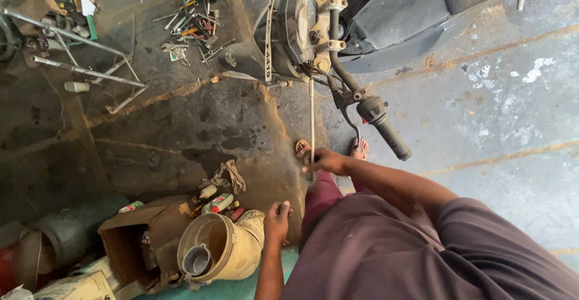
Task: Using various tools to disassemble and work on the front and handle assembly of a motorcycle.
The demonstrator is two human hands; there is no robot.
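Head view first: the right hand [325, 161] was closed around the lower end of a long, thin, grey metal rod [312, 116], which stood upright in front of the person's legs and reached up to the handlebar area of a dark motorcycle [386, 16]. The black rubber handlebar grip [389, 132] jutted out just to the right of the rod, near the gripping hand. Below the hand, two sandalled feet [360, 149] showed on the stained concrete floor [494, 107].

The left hand [277, 218] hung lower, fingers curled into a loose fist; whether it held anything small could not be told. It hovered just beside a dirty cream plastic bucket [232, 246] lying tipped on its side, with a small grey metal cup [197, 259] inside its mouth. A torn brown cardboard box [136, 240] sat left of the bucket, and a crumpled tan rag [229, 176] lay on the floor above it. Well apart, at the upper left, a scatter of loose metal hand tools [190, 34] lay on the floor.
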